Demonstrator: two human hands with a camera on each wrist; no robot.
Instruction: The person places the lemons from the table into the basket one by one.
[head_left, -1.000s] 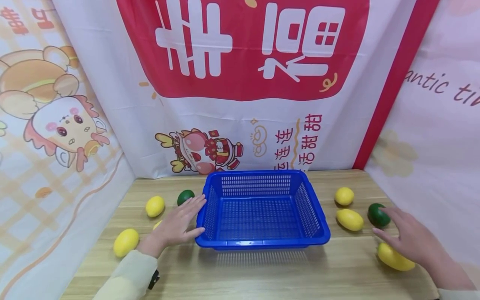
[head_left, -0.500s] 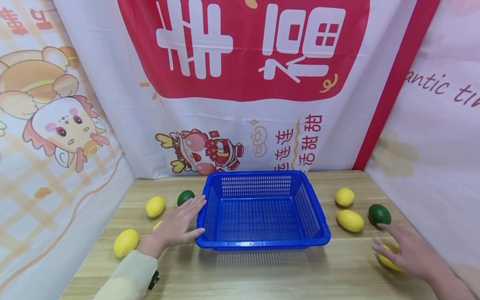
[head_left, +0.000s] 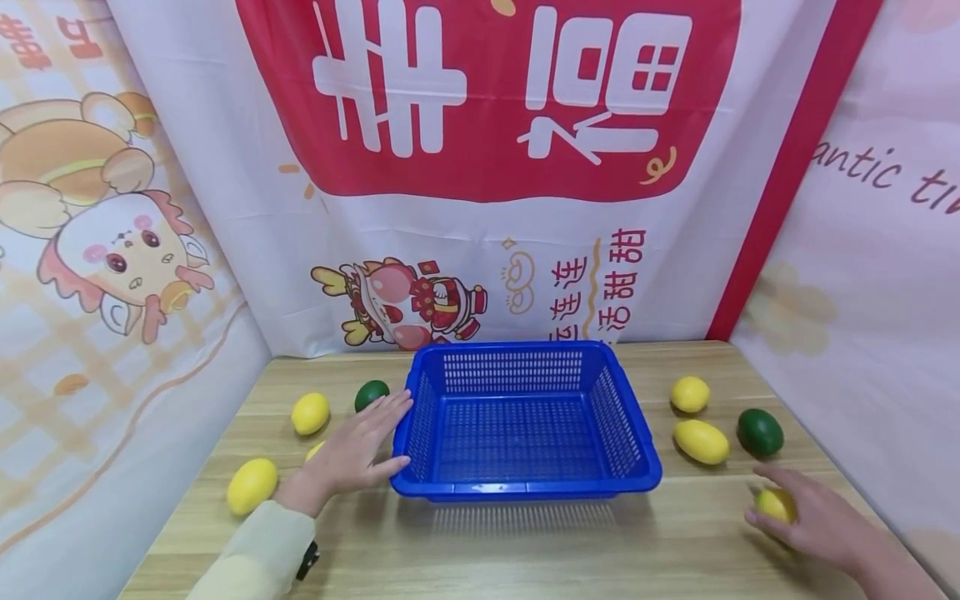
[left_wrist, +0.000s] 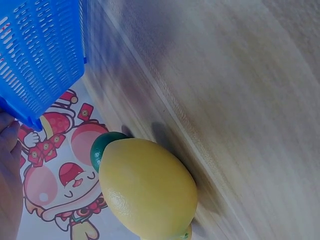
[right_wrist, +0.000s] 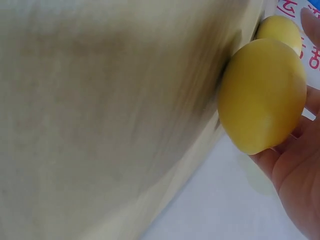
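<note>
A blue plastic basket [head_left: 517, 433] with slotted sides stands mid-table. My left hand [head_left: 352, 450] rests at its left rim, fingers extended and thumb apart; only part of that hand shows in the left wrist view. At the right, my right hand [head_left: 817, 517] holds a yellow lemon [head_left: 776, 505] between thumb and fingers. In the right wrist view this lemon [right_wrist: 262, 97] lies against the fingers, which are partly hidden behind it. A dark green fruit [head_left: 761, 432] and two more lemons, one long [head_left: 701, 442] and one rounder [head_left: 689, 394], lie beyond the right hand.
Left of the basket lie a lemon [head_left: 252, 487], another lemon [head_left: 311, 413] and a green fruit [head_left: 372, 395]. A further yellow fruit [head_left: 315, 450] is mostly hidden by the left hand. Printed cloth [head_left: 487, 275] rises behind the wooden table [head_left: 525, 558].
My right hand has moved down from beside the green fruit to the nearest lemon and closed its fingers about it. The left hand and basket stay in place.
</note>
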